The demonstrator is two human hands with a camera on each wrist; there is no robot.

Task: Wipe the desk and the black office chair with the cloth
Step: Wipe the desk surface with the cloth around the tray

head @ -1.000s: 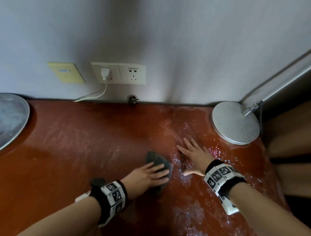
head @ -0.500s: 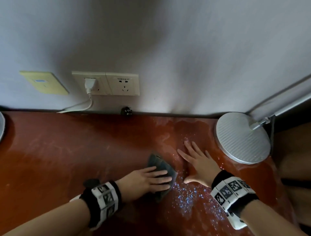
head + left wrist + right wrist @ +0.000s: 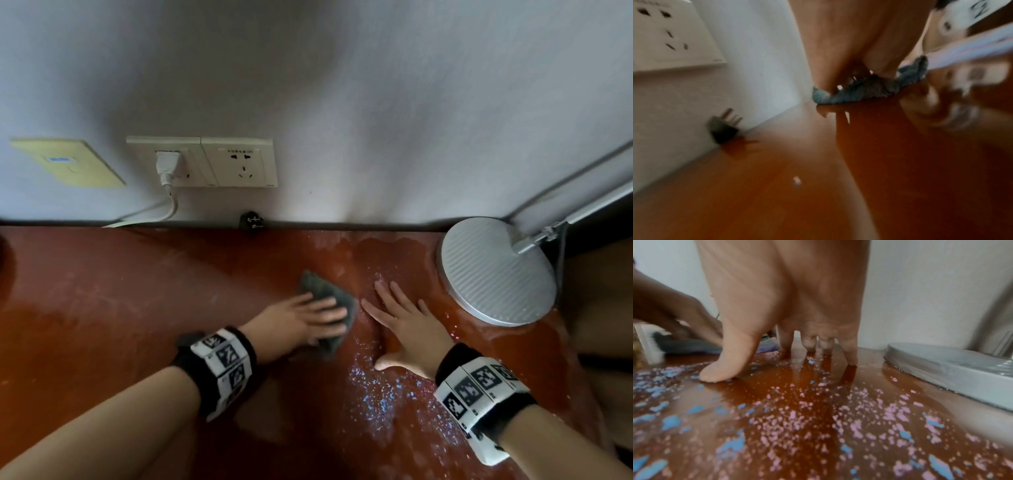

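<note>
- Where the glossy red-brown desk [image 3: 102,325] fills the lower frame, wet speckles glitter beneath the right hand [image 3: 407,329], its fingers spread flat.
- Left hand [image 3: 301,320], at centre frame, presses straight fingers on the fuzzy grey cloth [image 3: 329,294]; half of it is hidden.
- Ribbed round lamp base [image 3: 493,270] sits right.
- Wall sockets [image 3: 202,161] sit upper left.

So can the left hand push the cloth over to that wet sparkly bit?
Probably yes. The left hand presses flat on the cloth, and the wet patch starts right beside it. Only the right hand rests flat there, partly in the way.
</note>
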